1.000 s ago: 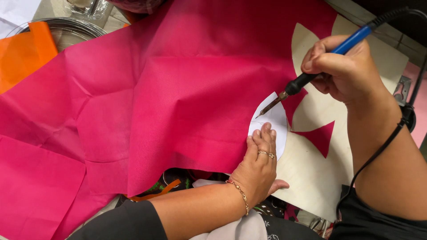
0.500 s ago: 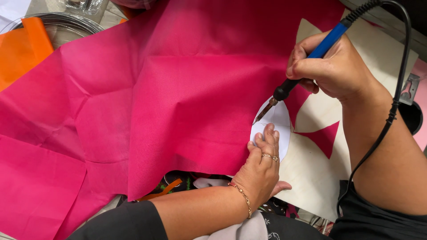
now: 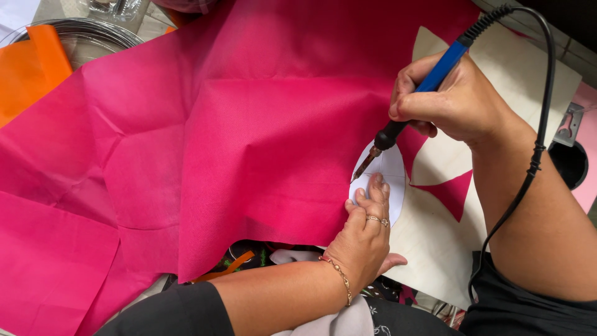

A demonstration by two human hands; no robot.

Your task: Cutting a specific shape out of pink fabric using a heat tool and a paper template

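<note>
A large sheet of pink fabric (image 3: pixel 249 143) lies creased over the work surface and a pale wooden board (image 3: pixel 435 249). My left hand (image 3: pixel 364 233) presses flat on a white oval paper template (image 3: pixel 392 171) at the fabric's edge, fingers together. My right hand (image 3: pixel 451 102) grips a blue-handled corded hot-tip tool (image 3: pixel 410 109), its metal tip touching the fabric edge beside the template, just above my left fingertips. The black cord (image 3: pixel 538 149) loops over my right forearm.
A small pink triangular offcut (image 3: pixel 451 193) rests on the board. Orange fabric (image 3: pixel 28 71) drapes over a metal bowl (image 3: pixel 93 34) at the top left. Dark patterned cloth (image 3: pixel 273 255) shows below the pink sheet. A black round item (image 3: pixel 569 162) sits at the right edge.
My right hand has brought the tool down and left, so its tip now meets the fabric edge by the template. My left hand stays pressed in place.
</note>
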